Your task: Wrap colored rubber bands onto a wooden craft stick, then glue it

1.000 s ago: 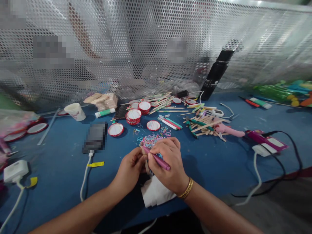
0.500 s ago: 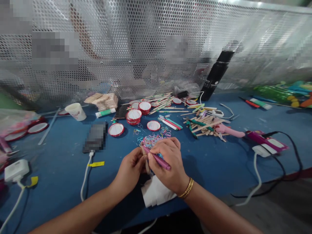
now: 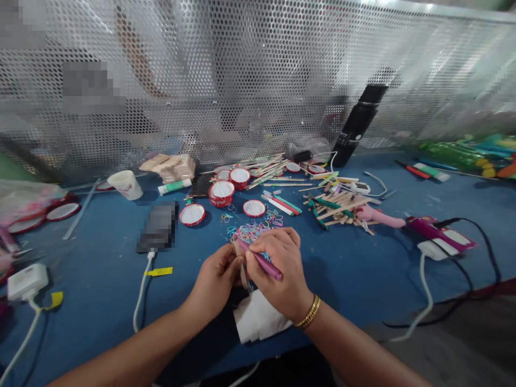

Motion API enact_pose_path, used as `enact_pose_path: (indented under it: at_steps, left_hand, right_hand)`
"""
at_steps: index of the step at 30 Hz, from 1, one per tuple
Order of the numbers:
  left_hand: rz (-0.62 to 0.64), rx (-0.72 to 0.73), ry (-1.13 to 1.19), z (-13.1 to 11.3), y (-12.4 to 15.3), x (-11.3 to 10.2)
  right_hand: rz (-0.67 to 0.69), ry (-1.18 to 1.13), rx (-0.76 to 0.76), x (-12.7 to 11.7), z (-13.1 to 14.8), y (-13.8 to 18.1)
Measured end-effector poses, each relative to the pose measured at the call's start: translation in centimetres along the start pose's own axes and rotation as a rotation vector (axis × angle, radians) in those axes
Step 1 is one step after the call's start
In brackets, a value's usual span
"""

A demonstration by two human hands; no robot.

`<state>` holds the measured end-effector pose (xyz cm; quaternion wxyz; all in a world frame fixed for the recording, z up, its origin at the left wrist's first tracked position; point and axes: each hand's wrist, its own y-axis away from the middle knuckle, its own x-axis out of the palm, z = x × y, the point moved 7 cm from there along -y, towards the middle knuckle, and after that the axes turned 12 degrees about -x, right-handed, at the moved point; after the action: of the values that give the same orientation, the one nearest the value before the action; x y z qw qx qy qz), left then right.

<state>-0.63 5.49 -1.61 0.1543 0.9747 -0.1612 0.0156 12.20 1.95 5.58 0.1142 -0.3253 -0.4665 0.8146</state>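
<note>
Wooden stick [image 3: 243, 276] | my left grip [image 3: 214, 275] is pinching it, my right grip [image 3: 284, 264] is clasping a purple pen [image 3: 270, 267] | I'm judging steady bracing beside the pen best

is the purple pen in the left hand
No, the right hand grips the purple pen, while the left hand holds a flat beige stick.

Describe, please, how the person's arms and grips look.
Both the left grip and the right grip are bare, without gloves. A gold-coloured, chain-like bracelet circles the right wrist; the left wrist shows none. No sleeve shows on either forearm.
</note>
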Motion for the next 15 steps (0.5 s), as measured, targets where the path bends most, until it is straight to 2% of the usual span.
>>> enact_pose_path:
  at_steps: [4,9,15]
  left_hand:
    - [0.000,-0.005,0.001,0.14,0.05,0.00]
    - [0.018,0.006,0.013,0.01,0.17,0.15]
    - [-0.002,-0.002,-0.024,-0.22,0.28,0.17]
  right_hand:
    - [-0.037,-0.006,-0.011,-0.28,-0.02,-0.05]
    - [0.013,-0.018,-0.016,0.09,0.10,-0.08]
    - [-0.039,-0.005,-0.003,-0.45,0.04,-0.11]
